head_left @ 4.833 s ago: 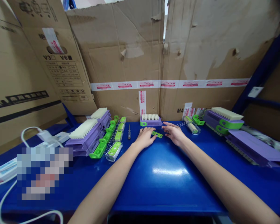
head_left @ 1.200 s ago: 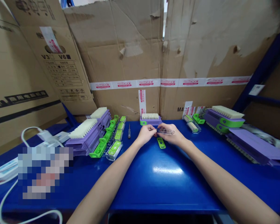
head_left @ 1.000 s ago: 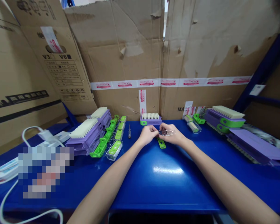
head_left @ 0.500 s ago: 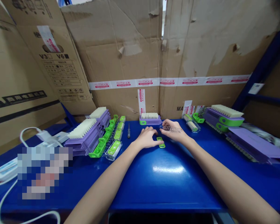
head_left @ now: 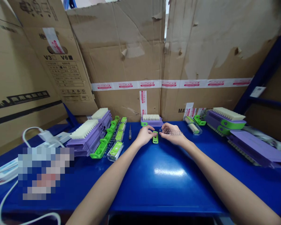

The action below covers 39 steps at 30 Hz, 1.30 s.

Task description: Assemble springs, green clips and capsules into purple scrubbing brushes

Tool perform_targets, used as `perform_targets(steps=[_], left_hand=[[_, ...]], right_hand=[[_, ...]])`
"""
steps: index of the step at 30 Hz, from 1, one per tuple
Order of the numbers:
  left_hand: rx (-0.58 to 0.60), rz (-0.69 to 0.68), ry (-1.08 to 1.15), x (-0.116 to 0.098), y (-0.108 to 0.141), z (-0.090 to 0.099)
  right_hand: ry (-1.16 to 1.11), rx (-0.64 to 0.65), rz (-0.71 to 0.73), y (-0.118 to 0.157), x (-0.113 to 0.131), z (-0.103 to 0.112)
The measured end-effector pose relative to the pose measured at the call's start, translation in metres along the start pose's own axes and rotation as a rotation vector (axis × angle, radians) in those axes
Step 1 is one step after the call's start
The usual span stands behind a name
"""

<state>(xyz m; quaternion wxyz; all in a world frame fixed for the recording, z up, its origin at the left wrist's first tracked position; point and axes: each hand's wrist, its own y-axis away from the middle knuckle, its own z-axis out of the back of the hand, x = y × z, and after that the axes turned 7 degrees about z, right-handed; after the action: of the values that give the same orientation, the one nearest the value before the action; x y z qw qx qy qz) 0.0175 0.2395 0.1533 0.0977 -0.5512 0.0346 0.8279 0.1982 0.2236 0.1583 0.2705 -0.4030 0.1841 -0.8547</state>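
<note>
My left hand (head_left: 145, 135) pinches the upper part of a small flat green plastic plate (head_left: 155, 140) with slots in it, at the middle of the blue table. Just to the right, my right hand (head_left: 173, 138) is closed on a thin metal coil spring (head_left: 170, 132) that lies across the fingers, its left end pointing at the plate. The two hands are a short gap apart. Behind them sits a purple brush head (head_left: 152, 122) with cream bristles and a green end.
On the left, purple brush parts (head_left: 91, 140), green brackets (head_left: 100, 149), springs and clear-and-green cases (head_left: 115, 150) stand in rows, with a screwdriver (head_left: 130, 132) beside them. More purple parts (head_left: 259, 145) lie right. Cardboard (head_left: 121, 68) walls the back; a power strip (head_left: 53, 140) trails cables.
The green plate has shifted left and turned lengthwise in my left hand's fingers. My right hand has stayed near the same place with the spring. The view has tilted slightly.
</note>
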Motion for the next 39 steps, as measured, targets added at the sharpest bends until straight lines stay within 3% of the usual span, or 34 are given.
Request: perform_targets(steps=[5,17,34,39], left_hand=[[-0.123,0.037,0.194,-0.003,0.001,-0.002],[0.074,-0.036,0.236,-0.008,0.006,-0.009],[0.102,-0.060,0.229,-0.002,0.004,-0.010],[0.040,-0.083,0.200,0.002,0.003,-0.014]], right_hand=[[0.001,0.097,0.079,0.002,0.004,-0.005],[-0.012,0.129,0.153,0.005,0.000,-0.005],[-0.034,0.144,0.143,0.005,-0.003,-0.006],[-0.016,0.141,0.161,0.006,0.000,-0.007]])
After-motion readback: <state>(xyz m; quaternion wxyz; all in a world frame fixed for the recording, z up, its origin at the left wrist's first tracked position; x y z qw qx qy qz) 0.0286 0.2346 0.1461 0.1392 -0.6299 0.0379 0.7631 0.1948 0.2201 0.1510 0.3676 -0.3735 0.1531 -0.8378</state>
